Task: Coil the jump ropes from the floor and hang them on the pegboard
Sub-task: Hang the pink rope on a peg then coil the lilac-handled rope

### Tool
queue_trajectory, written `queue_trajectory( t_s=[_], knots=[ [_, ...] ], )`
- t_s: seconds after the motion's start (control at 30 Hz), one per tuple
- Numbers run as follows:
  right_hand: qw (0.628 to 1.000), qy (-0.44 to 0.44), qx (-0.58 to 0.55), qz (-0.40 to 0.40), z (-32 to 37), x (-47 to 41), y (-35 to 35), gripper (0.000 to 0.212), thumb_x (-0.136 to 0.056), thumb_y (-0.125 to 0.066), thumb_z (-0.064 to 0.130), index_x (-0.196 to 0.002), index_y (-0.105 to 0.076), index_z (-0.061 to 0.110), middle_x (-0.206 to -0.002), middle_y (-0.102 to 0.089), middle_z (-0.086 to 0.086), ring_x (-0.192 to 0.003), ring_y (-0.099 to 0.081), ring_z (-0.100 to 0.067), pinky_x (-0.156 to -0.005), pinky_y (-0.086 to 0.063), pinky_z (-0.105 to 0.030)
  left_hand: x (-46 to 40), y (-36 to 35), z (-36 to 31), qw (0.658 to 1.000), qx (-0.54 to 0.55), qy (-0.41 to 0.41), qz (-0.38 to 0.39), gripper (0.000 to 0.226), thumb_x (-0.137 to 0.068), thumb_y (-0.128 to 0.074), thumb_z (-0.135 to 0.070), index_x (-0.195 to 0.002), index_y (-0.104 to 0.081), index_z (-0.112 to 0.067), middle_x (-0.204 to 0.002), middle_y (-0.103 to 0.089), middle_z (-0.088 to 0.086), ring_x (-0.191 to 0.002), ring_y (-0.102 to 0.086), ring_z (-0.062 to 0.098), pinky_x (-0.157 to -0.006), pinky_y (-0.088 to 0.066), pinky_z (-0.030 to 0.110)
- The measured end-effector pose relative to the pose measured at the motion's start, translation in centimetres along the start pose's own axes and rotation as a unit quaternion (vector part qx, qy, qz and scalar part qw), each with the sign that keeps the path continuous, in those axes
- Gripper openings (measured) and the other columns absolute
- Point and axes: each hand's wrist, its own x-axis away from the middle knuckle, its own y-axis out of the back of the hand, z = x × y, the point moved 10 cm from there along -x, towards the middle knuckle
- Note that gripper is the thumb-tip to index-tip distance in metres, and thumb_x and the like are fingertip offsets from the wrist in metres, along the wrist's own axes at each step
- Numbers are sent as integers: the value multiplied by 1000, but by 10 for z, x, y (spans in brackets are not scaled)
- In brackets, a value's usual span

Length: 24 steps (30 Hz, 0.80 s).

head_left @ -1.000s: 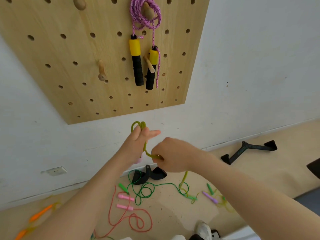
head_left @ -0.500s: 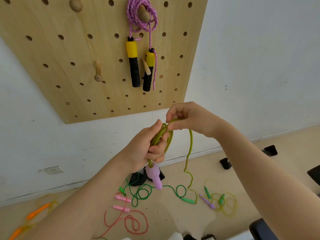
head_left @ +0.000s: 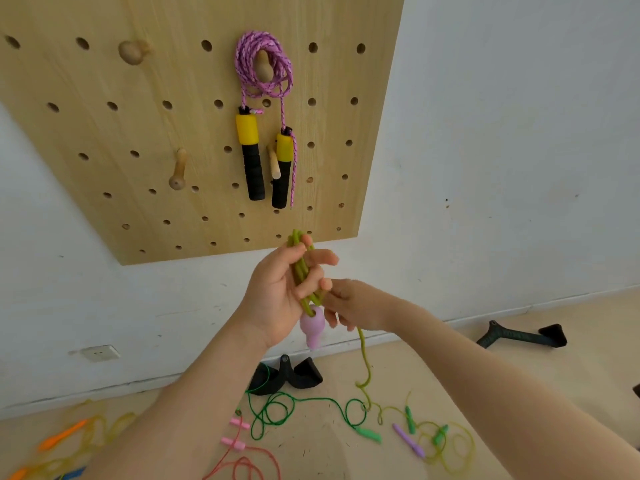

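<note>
Below the pegboard (head_left: pixel 104 140), the left hand (head_left: pixel 277 299) curls its fingers round upright loops of the olive rope (head_left: pixel 300 271), while the right hand (head_left: pixel 349 303), just beside it, seems to pinch the strand trailing down to the floor.

The pegboard (head_left: pixel 104 109) in the upper left is pale, yellowish wood grain, dotted with a regular grid of dark holes. On it, upper centre, hangs a rope (head_left: pixel 263 69) braided in pink and purple flecks, its handles (head_left: pixel 251 157) yellow on top and black below. At the centre of the frame, an olive-green rope (head_left: pixel 301 271) ends in a pale lilac handle (head_left: pixel 311 325). Along the bottom lie a bright green rope (head_left: pixel 277 410), a coral-pink rope (head_left: pixel 242 465), a yellow-green rope (head_left: pixel 450 441) (with green and purple handles) and, lower left, an orange one (head_left: pixel 60 436), blurred. The wall (head_left: pixel 502 133) is white.
</note>
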Motion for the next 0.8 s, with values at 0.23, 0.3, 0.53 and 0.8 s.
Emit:
queue_trajectory(
  t_s=[0.23, 0.3, 0.53, 0.8],
  knots=[
    [973, -14, 173, 153, 3, 14, -33, 22, -93, -48, 30, -110, -39, 19, -73, -58, 1, -57, -58, -19, -72, -52, -34, -19, 45, 7, 980, -149, -10, -131, 21, -102, -29, -17, -84, -38, -11, -114, -68, 9, -114, -60, 22, -99, -41, 45],
    [968, 17, 222, 117, 15, 14, -21, 26, -92, -51, 31, -111, -51, 14, -72, -53, 4, -69, -56, -23, -72, -49, -33, -19, 60, 10, 949, -268, 0, -165, 20, -102, -31, -18, -88, -44, -9, -114, -68, 0, -115, -59, 15, -104, -35, 41],
    [950, 78, 301, -12, 45, 14, 15, 14, -90, -52, 25, -79, -50, 16, -77, -53, 6, -69, -48, -14, -63, -42, -24, -12, 72, 26, 904, -388, 87, -157, 12, -99, -42, -21, -91, -50, -16, -85, -61, -3, -90, -57, 17, -89, -42, 36],
    [933, 113, 309, -145, 88, 13, 55, 28, -79, -65, 43, -88, -53, 18, -83, -57, 2, -79, -56, -19, -59, -43, -29, -13, 45, 5, 918, -377, 101, -68, 5, -88, -43, -12, -86, -47, -10, -55, -47, 6, -44, -37, 17, -53, -39, 27]
  ],
)
